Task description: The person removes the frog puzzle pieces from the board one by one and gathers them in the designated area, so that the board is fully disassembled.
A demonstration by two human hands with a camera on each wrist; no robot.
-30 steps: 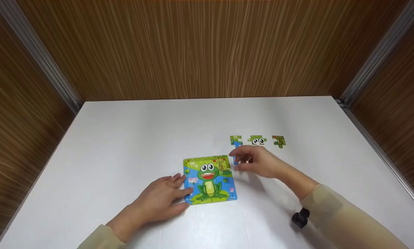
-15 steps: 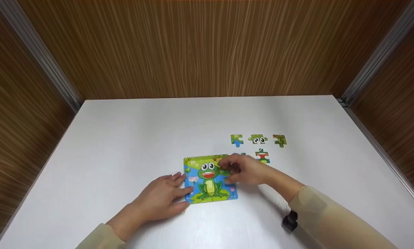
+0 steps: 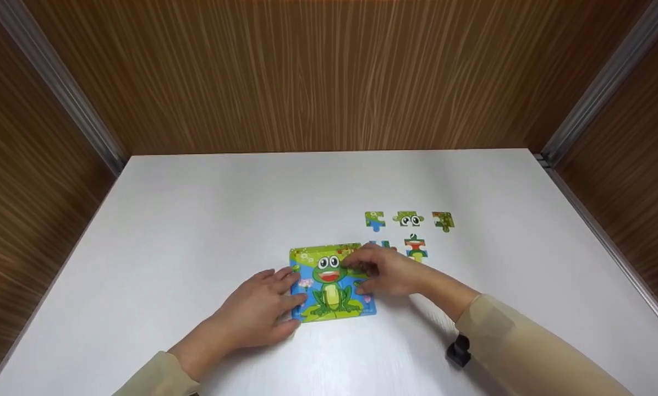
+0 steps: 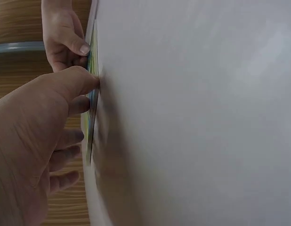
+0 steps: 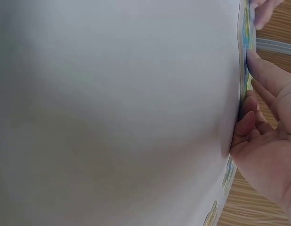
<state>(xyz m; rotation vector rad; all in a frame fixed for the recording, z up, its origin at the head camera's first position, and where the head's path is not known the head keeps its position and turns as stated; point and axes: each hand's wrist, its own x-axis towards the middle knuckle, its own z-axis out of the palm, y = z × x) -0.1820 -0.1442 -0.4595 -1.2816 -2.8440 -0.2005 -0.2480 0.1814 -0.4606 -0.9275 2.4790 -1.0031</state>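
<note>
A square frog jigsaw puzzle (image 3: 334,317) lies flat on the white table in the head view. My left hand (image 3: 257,308) rests along its left side, fingers slightly spread on the board and thumb at the near left corner. Bent over the puzzle's right part is my right hand (image 3: 392,269), its index finger and thumb apart on the picture. Whether a puzzle piece is between those fingers is hidden. In the left wrist view, the left thumb touches the board's edge. The right wrist view has the right thumb extended on the board and the other fingers curled.
Beyond the right hand lie three loose puzzle pieces in a row: a blue-green one (image 3: 374,220), one with eyes (image 3: 409,219) and a leafy one (image 3: 443,220). Nearer are a red-mouthed piece (image 3: 416,247) and a partly covered piece (image 3: 381,243). Wood-grain panels (image 3: 329,77) enclose the table.
My right hand has shifted left from beside the loose pieces onto the puzzle's right part, uncovering the red-mouthed piece. During the last half second it barely moves. The left hand stays at the board's edge.
</note>
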